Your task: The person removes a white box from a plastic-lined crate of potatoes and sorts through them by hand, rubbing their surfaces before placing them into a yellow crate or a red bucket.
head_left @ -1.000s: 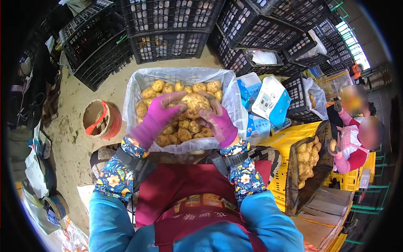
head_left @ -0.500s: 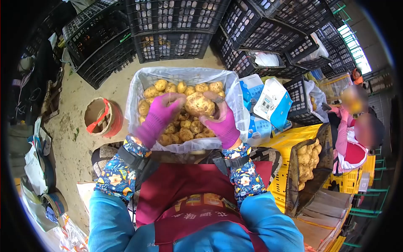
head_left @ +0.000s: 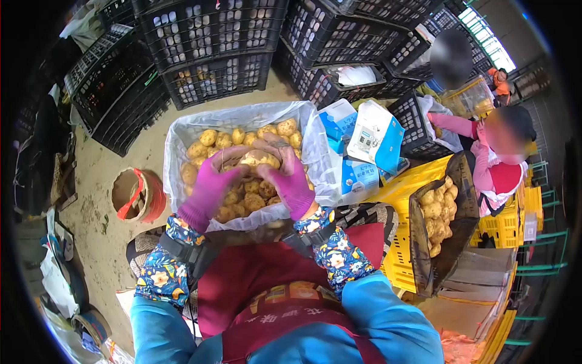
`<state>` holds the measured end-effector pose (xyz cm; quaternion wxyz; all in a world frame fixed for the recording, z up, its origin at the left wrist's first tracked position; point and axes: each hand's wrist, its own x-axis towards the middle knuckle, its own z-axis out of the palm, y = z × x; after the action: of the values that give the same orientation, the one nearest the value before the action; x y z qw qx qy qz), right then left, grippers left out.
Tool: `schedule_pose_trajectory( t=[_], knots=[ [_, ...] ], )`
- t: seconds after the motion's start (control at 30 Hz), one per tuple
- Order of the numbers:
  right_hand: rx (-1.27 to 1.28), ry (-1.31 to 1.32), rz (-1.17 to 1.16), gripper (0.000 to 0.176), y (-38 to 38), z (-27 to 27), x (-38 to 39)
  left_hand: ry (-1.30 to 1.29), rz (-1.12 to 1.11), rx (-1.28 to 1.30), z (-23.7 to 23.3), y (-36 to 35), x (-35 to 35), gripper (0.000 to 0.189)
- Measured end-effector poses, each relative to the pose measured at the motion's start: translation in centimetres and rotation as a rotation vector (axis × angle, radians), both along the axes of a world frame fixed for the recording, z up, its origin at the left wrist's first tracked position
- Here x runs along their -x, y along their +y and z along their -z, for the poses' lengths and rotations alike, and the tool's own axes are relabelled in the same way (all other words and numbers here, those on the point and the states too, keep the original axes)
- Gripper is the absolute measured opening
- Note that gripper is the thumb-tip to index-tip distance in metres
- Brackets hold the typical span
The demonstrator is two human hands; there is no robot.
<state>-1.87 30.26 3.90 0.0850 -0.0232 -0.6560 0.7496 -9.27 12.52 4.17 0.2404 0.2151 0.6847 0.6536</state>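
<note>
Stacks of black plastic lattice crates [head_left: 206, 36] are seen across the top of the frame, piled close together, probably to spare floor space. Below them, at centre, a crate lined with clear plastic sheet [head_left: 176, 136] is set just in front of the person's lap, within reach of both arms. It is filled with small yellow-brown potatoes [head_left: 242, 200], and the liner is likely there to keep them off the lattice. At the right edge a black mesh bin of potatoes [head_left: 439, 212] is laid tilted on yellow plastic crates [head_left: 412, 188], near a co-worker in pink [head_left: 494, 182]. Blue-and-white cardboard cartons [head_left: 376, 136] are leaned just right of the lined crate. A round red-rimmed bucket [head_left: 136, 194] is stood on the floor at centre left.

The left hand [head_left: 209, 188] and the right hand [head_left: 291, 185], both in magenta gloves, are closed from either side around a large pale-brown potato [head_left: 257, 159]. It is held just above the heap in the lined crate, with fingers wrapped over its top, seemingly for a sure hold on a bulky thing.
</note>
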Motion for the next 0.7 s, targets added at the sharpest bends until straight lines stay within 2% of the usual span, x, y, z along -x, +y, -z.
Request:
schedule_pose_trajectory(
  t=[0.07,0.1,0.13,0.2,0.33,0.47,0.5,0.53,0.57,0.6,0.63,0.7],
  knots=[
    [0.007,0.001,0.017,0.068,0.4,0.5,0.3,0.202,-0.012,0.022,0.7,0.2,-0.2,0.039],
    [0.002,0.02,0.035,0.067,0.1,0.7,0.5,0.151,-0.031,0.051,0.6,0.3,-0.2,0.042],
    [-0.003,0.039,0.054,0.066,-0.1,0.9,0.8,0.22,-0.029,0.054,0.7,0.4,0.0,0.043],
    [-0.369,0.229,0.096,0.063,-0.6,1.6,0.9,0.353,-0.026,0.057,1.2,0.3,0.4,0.046],
    [0.176,0.004,0.099,0.06,-0.8,1.0,0.7,0.393,-0.023,0.088,0.5,0.4,0.4,0.045],
    [0.188,0.047,0.17,0.056,-0.6,2.3,1.3,0.379,-0.052,0.039,-0.1,0.8,-0.6,0.037],
    [-0.109,0.127,0.222,0.056,-1.3,2.9,1.1,0.35,-0.064,0.034,-0.5,0.7,-0.8,0.034],
    [-0.06,0.071,0.202,0.056,-1.6,2.1,0.8,0.32,-0.058,0.02,-0.7,1.0,-1.0,0.031],
    [-0.013,0.02,0.196,0.056,-1.5,1.5,0.5,0.413,-0.054,0.01,-0.2,1.1,-0.9,0.026],
    [-0.032,0.034,0.24,0.051,-1.6,2.5,0.7,0.507,-0.047,-0.01,0.4,1.1,-0.6,0.022],
    [-0.052,0.045,0.283,0.047,-1.5,3.9,1.1,0.474,-0.022,-0.01,0.5,0.9,-0.5,0.019],
    [0.322,-0.126,0.329,0.035,-0.1,7.8,2.1,0.403,0.025,-0.049,1.6,0.5,-0.4,0.015]
  ],
)
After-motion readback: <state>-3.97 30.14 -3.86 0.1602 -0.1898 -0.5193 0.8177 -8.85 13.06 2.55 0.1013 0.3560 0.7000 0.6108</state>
